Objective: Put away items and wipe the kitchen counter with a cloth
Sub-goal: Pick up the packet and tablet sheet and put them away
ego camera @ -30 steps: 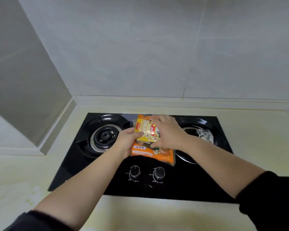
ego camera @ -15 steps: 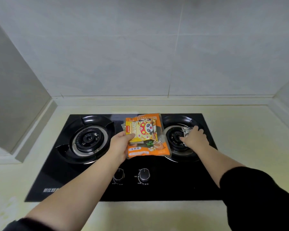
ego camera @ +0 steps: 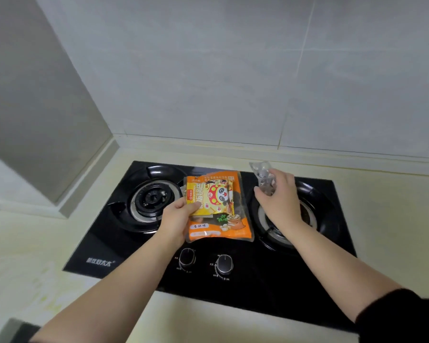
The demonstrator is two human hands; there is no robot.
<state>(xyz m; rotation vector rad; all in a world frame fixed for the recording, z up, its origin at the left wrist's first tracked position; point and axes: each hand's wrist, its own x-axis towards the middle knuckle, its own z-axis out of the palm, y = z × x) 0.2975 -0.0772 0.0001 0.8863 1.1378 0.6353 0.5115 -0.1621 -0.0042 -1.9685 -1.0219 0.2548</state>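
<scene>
Head view: the left hand [ego camera: 180,219] grips two stacked packets above the middle of the black stove [ego camera: 258,288]. A yellow packet [ego camera: 209,194] with a cartoon panda lies over an orange packet [ego camera: 223,227], both with Chinese print too small to read. The right hand [ego camera: 279,198] pinches a small clear packet [ego camera: 263,174] over the right burner [ego camera: 307,219]. Blurred white lettering [ego camera: 100,262] marks the stove's near left corner, and the pale counter [ego camera: 386,219] surrounds the stove.

You have one view: a wide-angle camera worn on your head. It faces forward and down onto the hob [ego camera: 270,293], from above its near edge. It sits close: your left hand [ego camera: 176,219] and right hand [ego camera: 278,196] reach over it at mid-frame. The wall [ego camera: 233,70] fills the upper half. The counter [ego camera: 22,243] borders the hob on the left, right and bottom.
</scene>
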